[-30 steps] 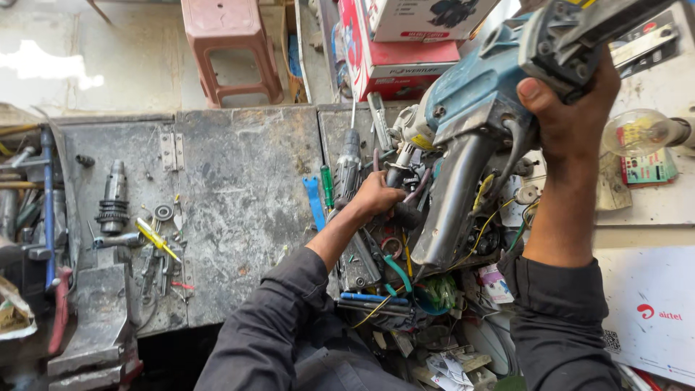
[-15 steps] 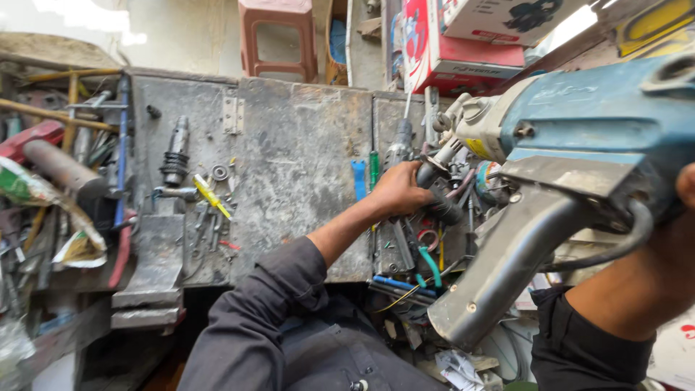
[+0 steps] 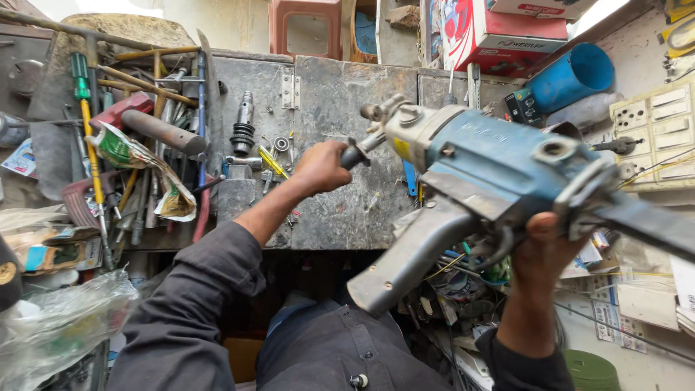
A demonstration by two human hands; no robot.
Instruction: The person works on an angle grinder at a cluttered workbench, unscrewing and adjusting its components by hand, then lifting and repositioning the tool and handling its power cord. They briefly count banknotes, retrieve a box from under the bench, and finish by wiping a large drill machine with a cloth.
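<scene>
The blue power tool [image 3: 499, 163] was held aloft, right hand [image 3: 544, 250] clasped beneath it, left hand [image 3: 321, 166] closed around its side handle [image 3: 356, 154]; no work was begun.

Cluttered metal workbench [image 3: 340, 94], plastic stool [image 3: 308, 29] behind

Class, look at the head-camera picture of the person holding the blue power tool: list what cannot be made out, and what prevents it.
- What the left hand grips: only a dark stub shows; the fingers cover the rest.
- Right hand palm and fingertips: hidden behind the blue power tool.
- The tool's dark rear part: cut off by the right edge.
- Small parts on the metal bench: too small to identify.
</scene>
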